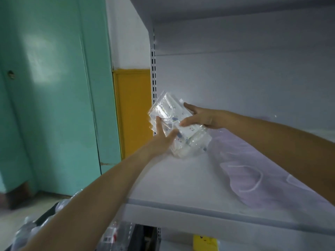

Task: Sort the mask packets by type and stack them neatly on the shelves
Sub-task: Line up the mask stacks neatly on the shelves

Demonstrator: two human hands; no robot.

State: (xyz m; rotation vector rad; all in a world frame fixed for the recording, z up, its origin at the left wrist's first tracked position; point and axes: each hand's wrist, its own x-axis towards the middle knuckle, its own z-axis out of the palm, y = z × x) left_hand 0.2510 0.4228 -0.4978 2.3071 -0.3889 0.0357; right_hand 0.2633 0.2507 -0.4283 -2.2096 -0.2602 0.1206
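Left hand (163, 140) and right hand (201, 118), fingers (159, 124) pinching, hold printed mask packets (181, 131) on the shelf (172, 182) beside lilac packets (262, 169); loose packets (29, 230) below probably await sorting.

Both arms reach fwd; L grip (163, 140) & R grip (201, 118) pinching, fingers spread.
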